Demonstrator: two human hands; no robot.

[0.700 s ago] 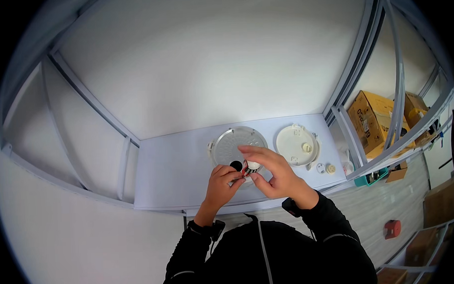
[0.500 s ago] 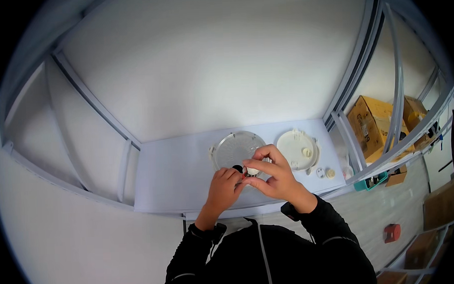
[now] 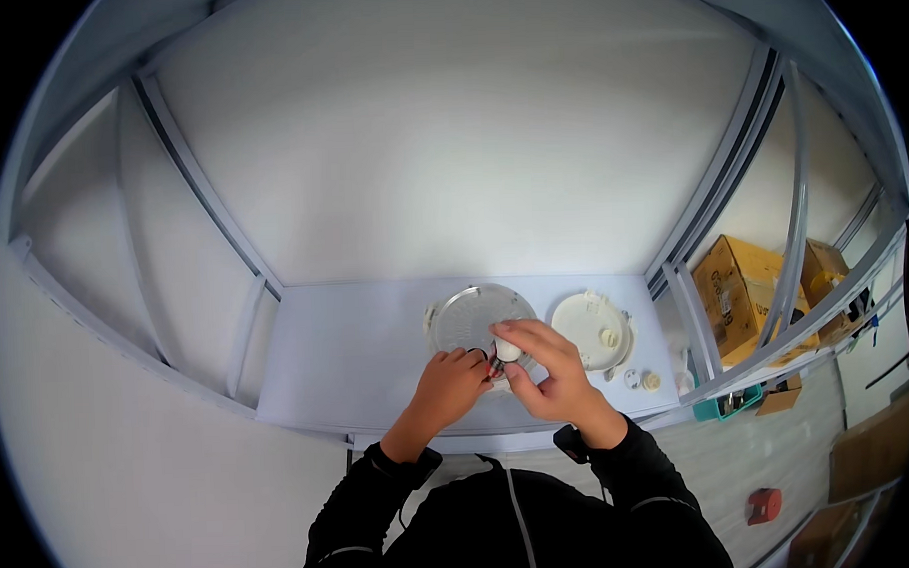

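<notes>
- Altogether, two hands share one small white-topped piece, held up over the near edge of a single silver round dish.
- One right hand: thumb and fingers are closed around the piece's white part, thumb on the near side, forefinger reaching over the far side.
- One left hand: its fingers are bunched narrowly at the piece's red-and-dark end; the tips are partly hidden, so I cannot tell whether they pinch it.
- As for direction, the white end points away from the body and slightly right, the red-and-dark end back toward the left fingertips; the long axis seems to run on that slant, though fingers cover much of it.
- To the right lies one white round plate, with one cream fitting on it.
- Just beside the plate's near right side sit two small round parts: one white disc and one cream piece.
- All these are at one pale table.
</notes>
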